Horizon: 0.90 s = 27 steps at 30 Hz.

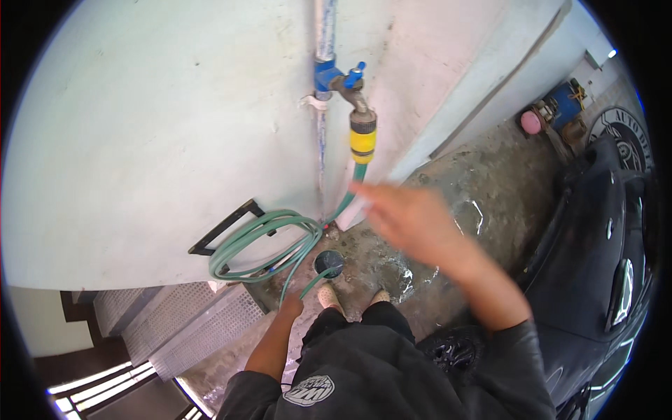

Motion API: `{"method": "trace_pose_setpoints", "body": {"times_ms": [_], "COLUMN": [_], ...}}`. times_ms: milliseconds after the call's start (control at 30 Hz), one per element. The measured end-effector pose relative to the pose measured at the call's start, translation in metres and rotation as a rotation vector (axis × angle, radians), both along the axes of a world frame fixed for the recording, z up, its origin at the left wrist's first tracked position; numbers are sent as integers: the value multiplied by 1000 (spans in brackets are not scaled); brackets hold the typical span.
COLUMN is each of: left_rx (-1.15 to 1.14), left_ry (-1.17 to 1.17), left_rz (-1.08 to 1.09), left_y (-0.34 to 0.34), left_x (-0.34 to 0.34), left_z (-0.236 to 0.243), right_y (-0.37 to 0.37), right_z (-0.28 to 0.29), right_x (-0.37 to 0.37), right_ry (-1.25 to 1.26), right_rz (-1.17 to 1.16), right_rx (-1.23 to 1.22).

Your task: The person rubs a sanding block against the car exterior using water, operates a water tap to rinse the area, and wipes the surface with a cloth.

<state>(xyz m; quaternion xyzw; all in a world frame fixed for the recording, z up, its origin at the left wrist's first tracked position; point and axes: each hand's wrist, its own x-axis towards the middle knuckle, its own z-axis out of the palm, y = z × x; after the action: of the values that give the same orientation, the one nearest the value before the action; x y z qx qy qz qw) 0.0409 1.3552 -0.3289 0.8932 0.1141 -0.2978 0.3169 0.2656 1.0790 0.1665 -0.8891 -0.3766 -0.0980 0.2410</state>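
Note:
Low in front of me, my left hand [292,304] is closed around the green hose [241,238], near where one length runs to a small dark bucket [336,257]. My right hand [404,215] is raised beside the hose's upper stretch, under the yellow hose connector [362,143]. Motion smears its fingers, so whether they touch the hose is unclear. The connector joins a metal tap [350,91] with a blue handle [355,74]. Most of the hose hangs in loops over a black wall bracket [225,225].
A white wall [175,126] carries the vertical pipe [325,31]. Wet concrete floor [483,189] stretches right toward a dark car [581,259]. Metal steps [175,322] are at the lower left. A blue tank [565,103] stands at the far right.

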Motion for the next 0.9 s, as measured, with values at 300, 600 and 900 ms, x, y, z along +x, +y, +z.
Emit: {"method": "trace_pose_setpoints", "body": {"times_ms": [300,600,900], "left_rx": [132,51,89], "left_ry": [-89,42,41], "left_rz": [-59,148,277], "left_y": [1,-25,50], "left_x": [-6,4,-114], "left_z": [8,85,95], "right_y": [69,100,101], "right_z": [-376,-456,-413], "right_x": [-101,-140,-119], "right_ry": [809,824,646], "right_rz": [24,60,155], "right_rx": [-286,-390,-360]}}
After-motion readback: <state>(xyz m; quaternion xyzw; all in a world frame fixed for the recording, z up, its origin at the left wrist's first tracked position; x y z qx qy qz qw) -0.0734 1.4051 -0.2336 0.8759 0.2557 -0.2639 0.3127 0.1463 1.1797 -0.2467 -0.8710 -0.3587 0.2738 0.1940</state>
